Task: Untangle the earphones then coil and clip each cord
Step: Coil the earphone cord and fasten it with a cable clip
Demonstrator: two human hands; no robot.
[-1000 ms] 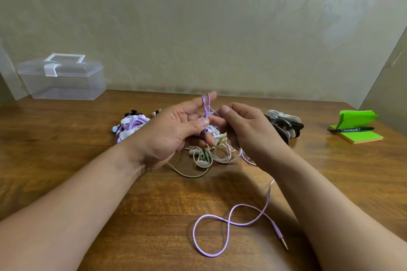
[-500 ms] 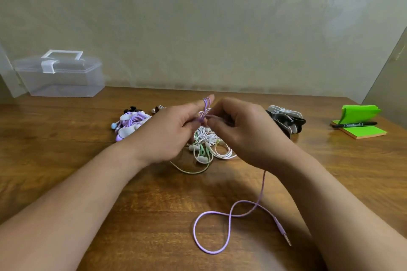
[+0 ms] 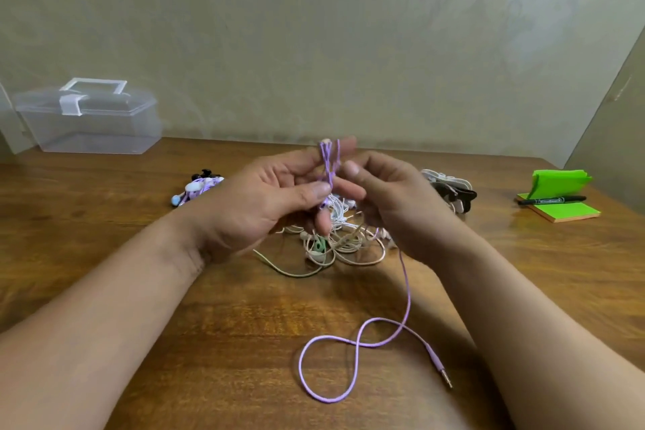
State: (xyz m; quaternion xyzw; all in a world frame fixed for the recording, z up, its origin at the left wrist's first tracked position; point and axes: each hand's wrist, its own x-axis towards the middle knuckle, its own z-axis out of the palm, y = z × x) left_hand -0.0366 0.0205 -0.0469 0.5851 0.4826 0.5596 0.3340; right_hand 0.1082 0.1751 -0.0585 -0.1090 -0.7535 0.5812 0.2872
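On the worktop (image 3: 87,237), a box (image 3: 90,122) stood rear left; the earphone tangle (image 3: 343,241) lay centre, clips (image 3: 453,190) right, notepad (image 3: 565,211) farther right.

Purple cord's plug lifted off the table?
No, the plug of the purple cord lies flat on the table, with slack cord looped beside it.

Black-and-white clips (image 3: 450,189) half behind the right hand (image 3: 394,206); marker (image 3: 551,200) print too small, illegible.

Single head-worn wide-angle view; faces forward and downward, close over brown wooden table (image 3: 87,237); beige patterned wall (image 3: 314,28) beyond.
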